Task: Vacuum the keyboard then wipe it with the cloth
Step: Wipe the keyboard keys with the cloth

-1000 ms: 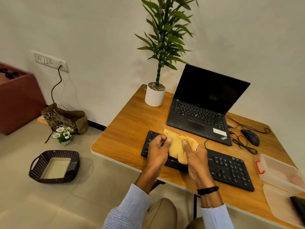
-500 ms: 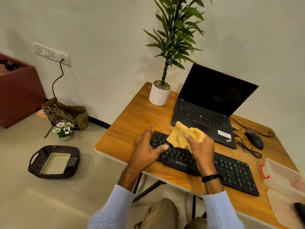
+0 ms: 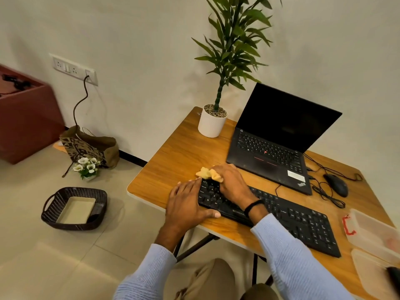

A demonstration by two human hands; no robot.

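A black keyboard (image 3: 287, 217) lies slanted across the front of the wooden table (image 3: 173, 161). My right hand (image 3: 232, 182) presses a crumpled yellow cloth (image 3: 208, 173) onto the keyboard's far left corner, with the cloth bunched under the fingers. My left hand (image 3: 187, 205) holds the keyboard's left end, fingers along its side and thumb on the front edge. A dark object at the frame's bottom right corner (image 3: 394, 278) is cut off and blurred.
An open black laptop (image 3: 275, 144) stands behind the keyboard, with a white potted plant (image 3: 212, 124) to its left. A black mouse (image 3: 336, 185) and its tangled cable lie at the right. Clear plastic containers (image 3: 372, 234) sit near the right edge. A wicker basket (image 3: 73, 208) stands on the floor.
My right hand has slid the cloth leftward to the keyboard's far left corner and bunched it smaller. My left hand has moved from the keys to grip the keyboard's left end.
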